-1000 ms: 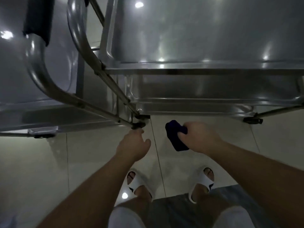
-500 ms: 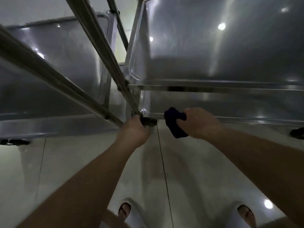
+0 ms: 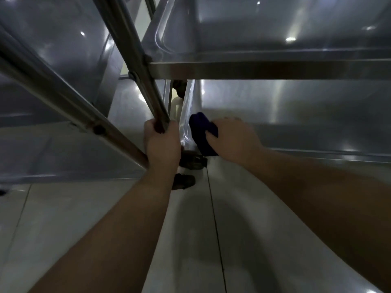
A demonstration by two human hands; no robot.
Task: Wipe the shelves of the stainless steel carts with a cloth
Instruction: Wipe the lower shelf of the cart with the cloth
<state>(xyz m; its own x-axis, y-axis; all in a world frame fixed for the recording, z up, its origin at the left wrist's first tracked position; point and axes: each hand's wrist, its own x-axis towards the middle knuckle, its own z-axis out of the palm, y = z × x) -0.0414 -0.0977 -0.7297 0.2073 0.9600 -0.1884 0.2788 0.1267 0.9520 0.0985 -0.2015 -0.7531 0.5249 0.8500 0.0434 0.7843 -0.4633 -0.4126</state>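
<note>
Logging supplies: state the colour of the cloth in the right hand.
Dark navy blue cloth, plain, seen in the head view, gripped by the right hand.

This looks like the back room of a catering kitchen or canteen, somewhere that keeps service trolleys. Two stainless steel carts stand side by side, the right cart (image 3: 275, 68) with deep tray-like shelves stacked one above another, the left cart (image 3: 53, 60) built the same way, both framed in round steel tube (image 3: 135, 66). A black castor (image 3: 193, 162) sits under the nearer corner. The floor (image 3: 84, 208) is pale glossy tile with thin dark grout lines, the wipe-down kind. Ceiling lights glint as small bright spots off the steel, and the room itself is rather dim
</note>
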